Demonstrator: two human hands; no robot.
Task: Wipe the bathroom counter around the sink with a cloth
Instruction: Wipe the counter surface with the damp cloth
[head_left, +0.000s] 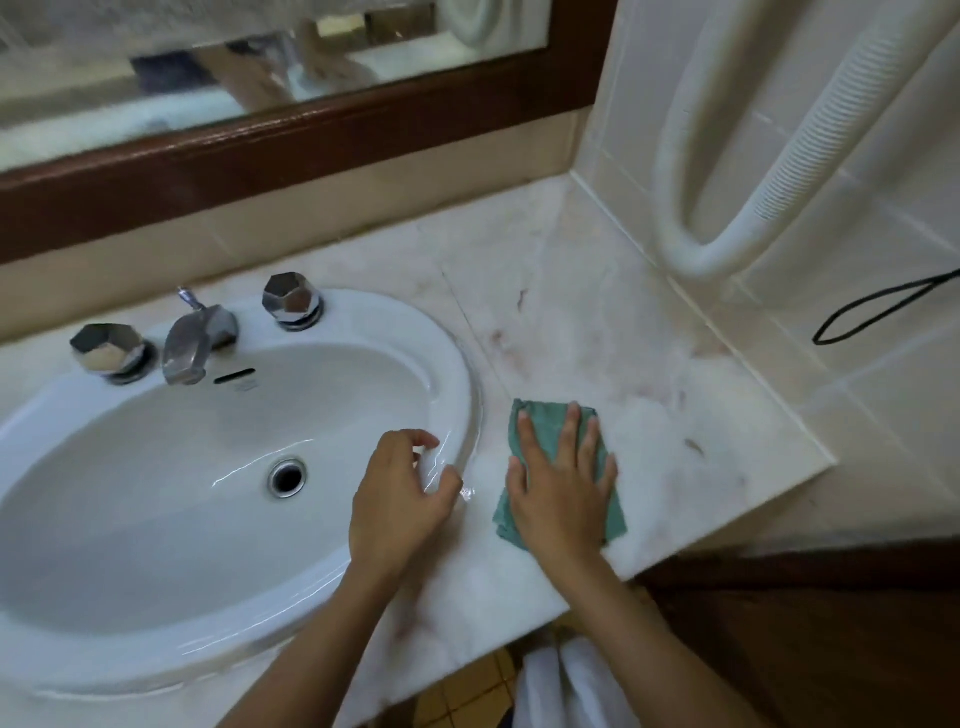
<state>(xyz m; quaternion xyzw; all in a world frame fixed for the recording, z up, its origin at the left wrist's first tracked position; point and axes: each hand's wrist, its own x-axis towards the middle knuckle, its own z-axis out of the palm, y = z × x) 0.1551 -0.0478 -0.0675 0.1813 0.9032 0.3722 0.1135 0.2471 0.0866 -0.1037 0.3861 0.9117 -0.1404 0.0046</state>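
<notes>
A green cloth (545, 423) lies flat on the pale marble counter (623, 338), just right of the white oval sink (156, 493). My right hand (561, 488) presses down on the cloth with its fingers spread and straight. My left hand (400, 499) rests on the sink's right rim with its fingers loosely curled, holding nothing.
A chrome tap (195, 343) and two faceted chrome knobs (291, 301) stand at the back of the sink. A wood-framed mirror (260, 135) runs behind. A white ribbed hose (737, 223) and a black cord (878, 306) hang on the tiled right wall. The counter's front edge is close.
</notes>
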